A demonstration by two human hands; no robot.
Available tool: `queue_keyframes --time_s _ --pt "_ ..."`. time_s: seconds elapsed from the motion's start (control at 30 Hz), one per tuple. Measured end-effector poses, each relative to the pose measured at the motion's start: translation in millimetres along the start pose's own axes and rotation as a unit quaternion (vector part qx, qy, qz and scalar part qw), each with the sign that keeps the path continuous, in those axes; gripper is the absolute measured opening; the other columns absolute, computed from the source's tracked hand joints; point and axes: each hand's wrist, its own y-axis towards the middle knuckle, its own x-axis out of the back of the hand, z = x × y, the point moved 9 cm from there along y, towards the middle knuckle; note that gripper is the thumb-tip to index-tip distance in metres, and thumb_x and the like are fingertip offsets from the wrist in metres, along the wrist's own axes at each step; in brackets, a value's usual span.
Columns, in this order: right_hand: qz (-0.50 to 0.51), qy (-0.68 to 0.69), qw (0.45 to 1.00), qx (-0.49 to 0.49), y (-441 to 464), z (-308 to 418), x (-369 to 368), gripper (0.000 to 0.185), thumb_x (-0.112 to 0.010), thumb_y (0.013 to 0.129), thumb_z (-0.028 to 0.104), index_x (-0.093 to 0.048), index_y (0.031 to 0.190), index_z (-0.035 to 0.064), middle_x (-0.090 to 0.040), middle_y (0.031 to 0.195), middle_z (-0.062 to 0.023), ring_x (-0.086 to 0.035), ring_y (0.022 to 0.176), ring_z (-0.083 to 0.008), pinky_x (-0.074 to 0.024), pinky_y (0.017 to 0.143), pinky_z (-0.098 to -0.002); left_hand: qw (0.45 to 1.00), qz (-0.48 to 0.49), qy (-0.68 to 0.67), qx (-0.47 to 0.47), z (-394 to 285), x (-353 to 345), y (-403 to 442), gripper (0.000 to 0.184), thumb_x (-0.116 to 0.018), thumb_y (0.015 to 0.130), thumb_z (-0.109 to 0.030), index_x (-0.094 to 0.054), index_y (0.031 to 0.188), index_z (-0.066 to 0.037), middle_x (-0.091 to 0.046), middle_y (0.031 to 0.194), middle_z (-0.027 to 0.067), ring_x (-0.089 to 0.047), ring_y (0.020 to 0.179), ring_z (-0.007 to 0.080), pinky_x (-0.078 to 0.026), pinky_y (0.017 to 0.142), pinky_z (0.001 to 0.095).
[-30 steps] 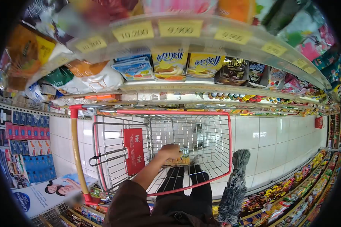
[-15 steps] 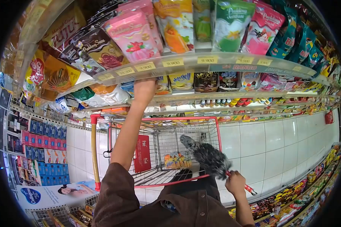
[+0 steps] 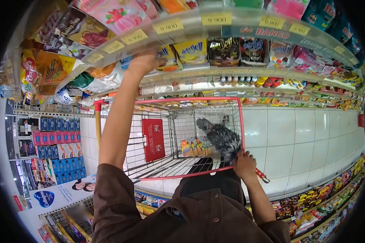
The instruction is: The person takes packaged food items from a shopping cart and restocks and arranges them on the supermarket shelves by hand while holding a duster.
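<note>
My left hand (image 3: pixel 145 62) reaches into the shelf below the price rail, beside the yellow Nutrijell packets (image 3: pixel 190 52). Its fingers are partly hidden by the rail and blurred, so any hold is unclear. My right hand (image 3: pixel 245 164) is closed around the red handle of a fluffy grey duster (image 3: pixel 221 137), at the near right corner of the shopping cart (image 3: pixel 241 121). The duster's head lies over the basket. Inside the cart is a bundle of yellow-orange packs (image 3: pixel 195 147).
Pudding pouches (image 3: pixel 117 15) stand on the upper shelf behind its price rail (image 3: pixel 190 25). A red sign (image 3: pixel 153 139) hangs in the cart. Stacked blue and pink boxes (image 3: pixel 54 137) are at the left, with snack racks (image 3: pixel 312 194) at the lower right.
My right hand came into view with the duster and has moved up to the cart's edge. My left hand left the packs in the cart and went up to the shelf.
</note>
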Motion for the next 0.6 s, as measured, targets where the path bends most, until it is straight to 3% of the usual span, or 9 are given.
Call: queue_keyframes --time_s 0.1,0.13,0.2,0.23,0.27,0.37,0.53,0.57,0.6 --pt "-0.061 -0.003 0.998 -0.018 2.2 3.4 16.3 0.069 -0.067 0.079 0.034 -0.039 0.132 -0.0019 -0.049 0.119 -0.0224 -0.054 0.104 -0.0370 -0.0444 0.086 -0.0468 0.996 -0.085 -0.005 -0.029 5.7 -2.3 -1.6 0.068 -0.074 0.073 -0.038 -0.050 0.130 -0.008 -0.051 0.128 0.0216 -0.045 0.121 0.0381 -0.037 0.102 0.0419" --pt "-0.056 -0.002 0.998 -0.019 7.2 4.7 14.4 0.069 -0.067 0.079 0.034 -0.039 0.132 -0.0019 -0.049 0.119 -0.0224 -0.054 0.104 -0.0370 -0.0444 0.086 -0.0468 0.996 -0.081 -0.006 -0.030 3.6 -3.5 -2.2 0.068 -0.074 0.073 -0.038 -0.050 0.130 -0.008 -0.051 0.128 0.0216 -0.045 0.121 0.0381 -0.037 0.102 0.0419" --pt "-0.195 0.034 0.980 -0.014 12.5 8.6 38.3 0.071 -0.067 0.080 0.034 -0.037 0.133 -0.0017 -0.047 0.122 -0.0235 -0.051 0.107 -0.0393 -0.0422 0.087 -0.0490 0.993 -0.104 -0.010 -0.057 -3.3 2.4 -6.9 0.069 -0.074 0.074 -0.038 -0.049 0.131 -0.007 -0.051 0.128 0.0208 -0.046 0.120 0.0383 -0.037 0.101 0.0428" --pt "-0.186 0.085 0.978 -0.034 23.2 7.0 43.3 0.073 -0.067 0.080 0.035 -0.034 0.134 -0.0016 -0.045 0.125 -0.0241 -0.048 0.111 -0.0411 -0.0400 0.089 -0.0506 0.985 -0.145 0.006 -0.091 -11.5 9.2 -12.2 0.071 -0.075 0.073 -0.039 -0.049 0.131 -0.007 -0.052 0.128 0.0200 -0.047 0.119 0.0381 -0.038 0.101 0.0434" --pt "-0.243 0.100 0.964 -0.037 34.4 5.7 48.0 0.075 -0.067 0.080 0.036 -0.033 0.134 -0.0022 -0.046 0.125 -0.0248 -0.049 0.110 -0.0413 -0.0406 0.087 -0.0518 0.985 -0.143 0.008 -0.092 -10.1 4.8 -12.0 0.071 -0.075 0.073 -0.039 -0.049 0.131 -0.007 -0.052 0.128 0.0200 -0.047 0.119 0.0381 -0.038 0.101 0.0434" --pt "-0.239 0.177 0.952 -0.077 83.9 7.7 64.2 0.069 -0.065 0.082 0.035 -0.034 0.133 -0.0007 -0.051 0.120 -0.0254 -0.054 0.107 -0.0411 -0.0418 0.087 -0.0519 0.980 -0.173 0.017 -0.092 -4.9 4.7 -9.8 0.075 -0.077 0.071 -0.038 -0.046 0.132 -0.008 -0.053 0.126 0.0199 -0.048 0.119 0.0372 -0.039 0.100 0.0428" --pt "-0.194 0.224 0.942 -0.159 148.2 -14.3 28.9 0.042 -0.060 0.085 0.029 -0.047 0.116 0.0044 -0.067 0.089 -0.0200 -0.065 0.083 -0.0405 -0.0505 0.073 -0.0498 0.994 -0.082 0.018 -0.076 0.2 0.9 -0.1 0.076 -0.079 0.069 -0.035 -0.045 0.132 -0.010 -0.054 0.125 0.0191 -0.049 0.117 0.0363 -0.040 0.100 0.0424" --pt "-0.255 0.208 0.932 -0.152 144.9 -13.8 32.2 0.032 -0.060 0.085 0.028 -0.051 0.106 0.0055 -0.067 0.079 -0.0185 -0.065 0.076 -0.0407 -0.0515 0.068 -0.0502 0.993 -0.070 0.035 -0.088 0.9 0.7 1.7 0.076 -0.080 0.068 -0.033 -0.046 0.132 -0.010 -0.053 0.126 0.0190 -0.049 0.117 0.0362 -0.040 0.099 0.0423" --pt "-0.259 0.209 0.931 -0.152 143.3 -12.1 33.6 0.032 -0.060 0.085 0.028 -0.051 0.106 0.0055 -0.067 0.079 -0.0185 -0.065 0.076 -0.0407 -0.0515 0.068 -0.0502 0.993 -0.073 0.036 -0.090 -0.8 5.7 1.5 0.076 -0.080 0.068 -0.033 -0.046 0.132 -0.010 -0.053 0.126 0.0190 -0.049 0.117 0.0362 -0.040 0.099 0.0423"
